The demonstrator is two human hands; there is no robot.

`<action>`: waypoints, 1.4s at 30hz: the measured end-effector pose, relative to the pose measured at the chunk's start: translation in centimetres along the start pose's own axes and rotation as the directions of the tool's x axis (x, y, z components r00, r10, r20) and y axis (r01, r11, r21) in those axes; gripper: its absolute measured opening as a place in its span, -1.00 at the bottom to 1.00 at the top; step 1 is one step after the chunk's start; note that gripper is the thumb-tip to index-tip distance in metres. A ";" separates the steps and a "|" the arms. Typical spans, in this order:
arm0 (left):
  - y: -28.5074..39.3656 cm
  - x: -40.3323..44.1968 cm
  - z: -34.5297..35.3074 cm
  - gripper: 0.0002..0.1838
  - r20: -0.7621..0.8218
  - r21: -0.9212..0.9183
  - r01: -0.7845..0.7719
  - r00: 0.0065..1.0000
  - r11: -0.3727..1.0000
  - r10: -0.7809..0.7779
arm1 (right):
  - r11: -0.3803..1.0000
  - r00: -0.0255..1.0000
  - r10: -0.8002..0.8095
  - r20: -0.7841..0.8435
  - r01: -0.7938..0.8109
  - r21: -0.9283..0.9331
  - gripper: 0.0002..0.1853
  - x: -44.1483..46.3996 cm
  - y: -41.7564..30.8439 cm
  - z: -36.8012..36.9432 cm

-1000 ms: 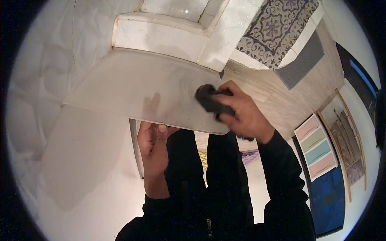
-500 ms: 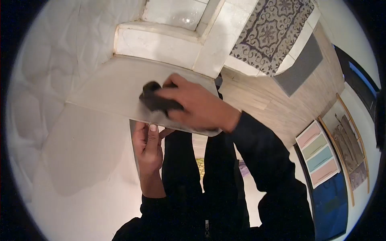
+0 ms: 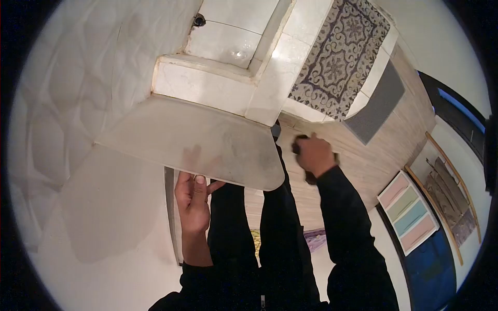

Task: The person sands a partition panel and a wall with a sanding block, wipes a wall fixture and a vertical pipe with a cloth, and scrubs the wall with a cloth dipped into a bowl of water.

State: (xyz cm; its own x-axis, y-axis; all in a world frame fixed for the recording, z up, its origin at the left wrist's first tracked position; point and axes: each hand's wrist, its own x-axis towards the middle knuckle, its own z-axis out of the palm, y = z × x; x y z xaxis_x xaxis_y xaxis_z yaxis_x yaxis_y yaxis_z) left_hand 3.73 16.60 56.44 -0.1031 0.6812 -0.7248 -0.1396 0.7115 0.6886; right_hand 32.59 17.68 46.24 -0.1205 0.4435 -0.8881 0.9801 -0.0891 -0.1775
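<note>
My left hand point(image 3: 194, 199) grips the near edge of a translucent panel point(image 3: 202, 140), thumb on top and fingers showing faintly through from beneath. The panel has a rounded corner at its right end and dark smudges on its right part. To the right of that corner, away from the panel, my right hand point(image 3: 315, 155) is closed around a dark object point(image 3: 299, 144), blurred by motion; what it is cannot be made out.
Beyond the panel is a white tiled ledge point(image 3: 202, 85) around a recess with a drain hole point(image 3: 199, 20). A patterned mat point(image 3: 340, 59) and a grey mat point(image 3: 377, 106) lie at the upper right. A colored drawer unit point(image 3: 408, 212) stands at the right.
My right hand moved left across the panel with the dark object, then back right and off its edge. My left hand stayed at the near edge. The view has tilted, so the panel appears lower.
</note>
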 end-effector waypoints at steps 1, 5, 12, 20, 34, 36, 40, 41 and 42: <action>-0.1 0.1 -0.1 -0.45 0.011 -0.008 -0.006 1.000 1.000 0.006 | 0.994 0.997 0.073 0.037 -0.070 -0.086 -0.51 -1.0 0.9 0.0; -0.6 0.1 -0.5 -0.44 0.025 -0.005 -0.015 1.000 1.000 0.015 | 0.989 0.947 0.035 -0.320 0.012 0.147 -0.53 -2.7 1.5 -1.2; -0.4 0.2 -0.2 -0.44 0.020 0.003 0.002 1.000 1.000 -0.002 | 0.762 0.538 -0.633 -0.557 0.561 -0.323 -0.57 6.1 -4.1 -1.9; -1.1 0.2 -1.0 -0.42 0.039 0.038 -0.031 0.999 0.999 0.030 | 0.812 0.218 0.562 -0.798 0.036 0.582 -0.68 13.9 11.9 -5.7; -0.3 0.0 0.5 -0.44 0.038 0.072 -0.089 0.996 0.993 0.086 | 0.659 0.529 0.406 -0.745 0.395 0.640 -0.70 2.2 0.8 -2.8; 0.1 0.0 -0.1 -0.46 0.065 0.096 -0.083 0.995 0.992 0.077 | 0.556 0.565 0.469 -0.678 0.408 0.724 -0.71 1.9 -1.3 -3.2; 1.5 -0.3 -0.9 -0.51 0.099 0.157 0.010 0.995 0.988 -0.026 | 0.497 0.495 0.508 -0.705 0.501 0.709 -0.76 -1.2 -3.0 -2.8; 1.9 -0.4 -1.0 -0.51 0.108 0.170 0.034 0.993 0.985 -0.053 | 0.471 0.499 0.530 -0.686 0.499 0.727 -0.77 -2.9 -3.1 -2.6; 2.2 -0.3 -1.0 -0.51 0.117 0.181 0.053 0.990 0.982 -0.075 | 0.447 0.499 0.550 -0.670 0.501 0.741 -0.77 -4.8 -3.0 -2.7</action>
State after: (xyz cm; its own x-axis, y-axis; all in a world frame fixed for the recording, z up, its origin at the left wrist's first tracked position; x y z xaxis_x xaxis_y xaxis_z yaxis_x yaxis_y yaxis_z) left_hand 2.44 17.80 58.19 0.0236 0.6412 -0.7670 0.0355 0.7662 0.6417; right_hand 30.61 18.26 52.17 0.5843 0.7698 -0.2569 0.2610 -0.4780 -0.8387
